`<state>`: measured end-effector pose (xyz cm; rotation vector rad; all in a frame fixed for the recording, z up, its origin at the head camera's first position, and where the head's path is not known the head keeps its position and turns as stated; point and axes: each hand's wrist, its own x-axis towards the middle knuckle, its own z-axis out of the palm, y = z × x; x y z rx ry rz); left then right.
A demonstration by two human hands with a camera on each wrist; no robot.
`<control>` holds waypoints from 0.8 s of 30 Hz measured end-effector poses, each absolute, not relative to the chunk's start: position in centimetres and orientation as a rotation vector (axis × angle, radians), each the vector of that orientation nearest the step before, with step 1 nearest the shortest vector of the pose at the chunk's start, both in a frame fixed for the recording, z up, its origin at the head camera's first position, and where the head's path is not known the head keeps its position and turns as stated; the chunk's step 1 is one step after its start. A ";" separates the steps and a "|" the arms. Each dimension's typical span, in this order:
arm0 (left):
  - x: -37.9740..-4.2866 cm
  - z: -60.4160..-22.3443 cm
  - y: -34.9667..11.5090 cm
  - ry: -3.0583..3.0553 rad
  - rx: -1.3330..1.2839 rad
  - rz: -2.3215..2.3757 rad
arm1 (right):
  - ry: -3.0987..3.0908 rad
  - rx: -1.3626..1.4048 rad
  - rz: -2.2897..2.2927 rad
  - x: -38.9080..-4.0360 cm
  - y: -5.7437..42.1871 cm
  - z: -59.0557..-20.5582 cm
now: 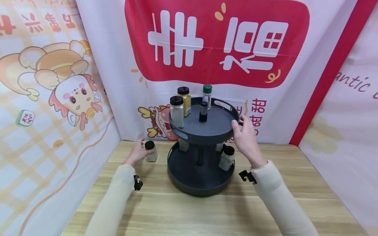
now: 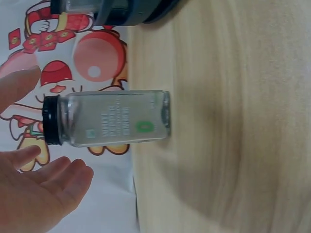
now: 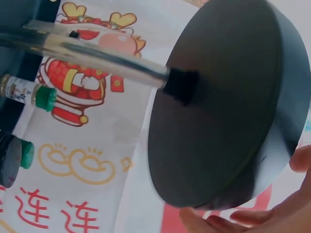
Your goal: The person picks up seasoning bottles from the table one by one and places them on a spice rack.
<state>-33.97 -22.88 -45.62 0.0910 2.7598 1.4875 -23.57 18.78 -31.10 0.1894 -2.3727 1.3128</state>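
Observation:
My left hand (image 1: pixel 137 153) reaches beside a square glass spice jar (image 1: pixel 151 155) with a black lid, upright on the table left of a dark grey two-tier turntable. In the left wrist view, thumb and fingers are spread either side of the jar's lid (image 2: pixel 51 120), with gaps between. At the right rim of the upper tray (image 1: pixel 220 123), my right hand (image 1: pixel 247 139) grips the edge, thumb above. The right wrist view shows its fingers at the tray's underside (image 3: pixel 218 131). The upper tray bears a pale-filled jar (image 1: pixel 177 114), a yellow-filled jar (image 1: pixel 186 103), a green-capped jar (image 1: pixel 207 100) and a small dark bottle (image 1: pixel 203 114).
On the lower tray (image 1: pixel 200 190), a black-lidded jar (image 1: pixel 226 160) leans at the right; other jars are partly hidden under the upper tray. A central post (image 1: pixel 200 155) joins the tiers. Printed cloth hangs behind the wooden table (image 1: pixel 177 216) and at both sides.

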 end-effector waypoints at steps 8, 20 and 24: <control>-34.6 -46.8 -22.8 2.746 0.015 1.542 | -2.433 0.215 1.409 -26.0 20.5 -31.0; -35.3 -48.3 -22.9 2.737 -0.028 1.582 | -2.520 0.338 1.375 -29.1 21.8 -30.1; -35.7 -48.9 -23.0 2.705 0.035 1.611 | -2.537 0.340 1.435 -29.8 22.0 -29.9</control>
